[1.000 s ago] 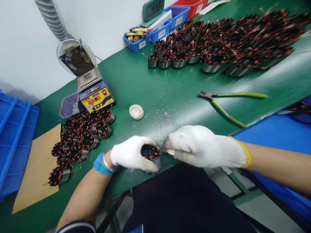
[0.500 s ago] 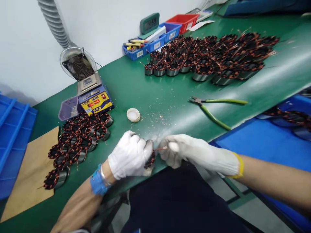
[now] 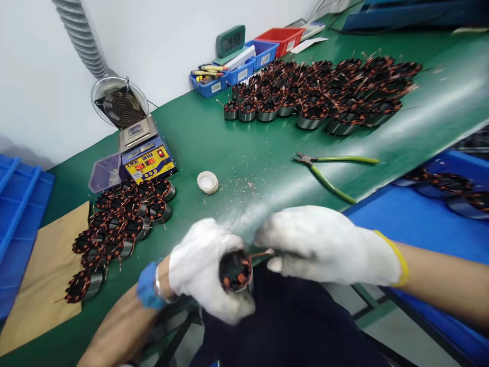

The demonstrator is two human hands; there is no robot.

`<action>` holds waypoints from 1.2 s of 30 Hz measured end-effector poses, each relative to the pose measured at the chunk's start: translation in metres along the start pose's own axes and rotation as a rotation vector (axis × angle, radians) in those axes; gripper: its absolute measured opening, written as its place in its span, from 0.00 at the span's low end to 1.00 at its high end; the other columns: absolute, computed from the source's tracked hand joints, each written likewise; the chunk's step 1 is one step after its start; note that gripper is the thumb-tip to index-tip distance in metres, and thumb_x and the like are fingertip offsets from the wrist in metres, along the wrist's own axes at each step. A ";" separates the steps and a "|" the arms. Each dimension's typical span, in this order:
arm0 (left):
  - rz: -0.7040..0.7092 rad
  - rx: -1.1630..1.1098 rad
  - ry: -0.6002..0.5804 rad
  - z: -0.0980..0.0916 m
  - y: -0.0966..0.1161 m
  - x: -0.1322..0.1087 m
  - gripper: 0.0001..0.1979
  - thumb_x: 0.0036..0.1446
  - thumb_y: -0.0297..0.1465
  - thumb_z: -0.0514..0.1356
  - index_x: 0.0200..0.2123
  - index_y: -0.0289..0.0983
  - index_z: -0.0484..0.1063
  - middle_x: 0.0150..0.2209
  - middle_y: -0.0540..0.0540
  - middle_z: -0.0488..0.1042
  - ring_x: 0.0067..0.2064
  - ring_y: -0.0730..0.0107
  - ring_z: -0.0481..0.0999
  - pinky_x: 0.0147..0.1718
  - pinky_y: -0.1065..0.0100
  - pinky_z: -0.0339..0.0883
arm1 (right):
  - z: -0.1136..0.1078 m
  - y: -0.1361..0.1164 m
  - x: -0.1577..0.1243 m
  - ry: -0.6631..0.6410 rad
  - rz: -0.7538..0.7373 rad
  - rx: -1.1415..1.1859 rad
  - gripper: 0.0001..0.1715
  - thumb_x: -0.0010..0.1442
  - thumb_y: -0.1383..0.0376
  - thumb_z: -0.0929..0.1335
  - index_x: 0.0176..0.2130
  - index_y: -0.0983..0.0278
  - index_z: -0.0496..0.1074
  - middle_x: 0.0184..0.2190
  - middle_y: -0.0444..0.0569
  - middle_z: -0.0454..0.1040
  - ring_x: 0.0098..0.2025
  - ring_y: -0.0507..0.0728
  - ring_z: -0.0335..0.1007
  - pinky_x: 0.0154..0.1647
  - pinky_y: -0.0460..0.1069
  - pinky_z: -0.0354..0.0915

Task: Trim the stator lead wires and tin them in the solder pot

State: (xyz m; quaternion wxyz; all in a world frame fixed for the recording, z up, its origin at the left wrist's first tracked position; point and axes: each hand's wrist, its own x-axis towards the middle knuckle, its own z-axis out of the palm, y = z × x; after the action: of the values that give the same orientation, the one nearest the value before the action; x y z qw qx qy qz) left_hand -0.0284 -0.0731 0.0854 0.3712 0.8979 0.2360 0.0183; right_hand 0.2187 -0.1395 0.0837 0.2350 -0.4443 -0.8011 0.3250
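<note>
Both hands wear white knit gloves and work at the near edge of the green bench (image 3: 237,148). My left hand (image 3: 202,267) is wrapped round a small motor stator (image 3: 236,270) with copper windings, its open end turned toward me. My right hand (image 3: 324,244) is closed in a pinch on a copper wire end (image 3: 262,253) that sticks out of the stator. The stator hangs just off the bench edge, over my dark lap.
A group of stators (image 3: 118,224) lies at left, partly on brown card (image 3: 42,275). A big pile of stators (image 3: 321,92) fills the far right. Green-handled pliers (image 3: 332,173), a white cap (image 3: 208,182), a solder pot with display (image 3: 147,160), blue bins (image 3: 244,63) and a blue crate (image 3: 19,204) stand around.
Both hands moved toward me, off the bench edge. My left hand turned the stator so its open end faces up; the right hand still pinches the wire.
</note>
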 end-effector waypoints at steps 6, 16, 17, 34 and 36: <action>0.230 0.833 0.254 0.007 -0.001 0.000 0.19 0.52 0.44 0.62 0.38 0.35 0.78 0.24 0.43 0.72 0.27 0.57 0.73 0.36 0.54 0.67 | 0.027 0.014 0.014 -0.065 0.512 0.851 0.30 0.51 0.38 0.72 0.33 0.61 0.73 0.26 0.47 0.75 0.25 0.55 0.69 0.28 0.51 0.70; -0.146 -0.822 -0.401 0.000 -0.006 0.008 0.21 0.45 0.51 0.62 0.31 0.39 0.76 0.32 0.44 0.82 0.33 0.57 0.80 0.33 0.61 0.75 | 0.012 -0.008 -0.009 -0.084 -0.235 -0.085 0.18 0.69 0.61 0.62 0.33 0.57 0.79 0.30 0.52 0.80 0.32 0.58 0.73 0.34 0.53 0.65; -0.131 -0.846 -0.431 0.000 -0.005 0.007 0.22 0.44 0.52 0.62 0.31 0.40 0.76 0.33 0.44 0.82 0.34 0.56 0.81 0.34 0.61 0.75 | 0.008 -0.010 -0.011 -0.100 -0.283 -0.118 0.20 0.70 0.61 0.61 0.34 0.57 0.79 0.30 0.53 0.81 0.32 0.59 0.74 0.35 0.54 0.66; 0.035 0.286 0.108 0.010 -0.001 0.006 0.18 0.44 0.47 0.64 0.29 0.38 0.76 0.22 0.47 0.73 0.26 0.61 0.74 0.36 0.57 0.71 | 0.030 0.011 -0.001 0.009 0.350 0.528 0.24 0.63 0.48 0.67 0.27 0.62 0.70 0.22 0.46 0.72 0.22 0.52 0.65 0.24 0.48 0.61; -0.143 -0.248 -0.093 0.010 -0.006 0.007 0.16 0.43 0.46 0.63 0.28 0.39 0.75 0.24 0.47 0.76 0.28 0.61 0.76 0.33 0.60 0.71 | 0.025 0.015 -0.005 0.037 0.051 0.166 0.19 0.68 0.56 0.64 0.31 0.62 0.74 0.25 0.49 0.76 0.26 0.55 0.69 0.29 0.50 0.63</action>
State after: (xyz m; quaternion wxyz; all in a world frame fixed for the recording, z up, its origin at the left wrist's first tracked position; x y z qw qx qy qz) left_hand -0.0223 -0.0727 0.0727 0.4903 0.8258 0.2779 -0.0209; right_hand 0.2130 -0.1455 0.0550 0.2777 -0.4494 -0.7554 0.3877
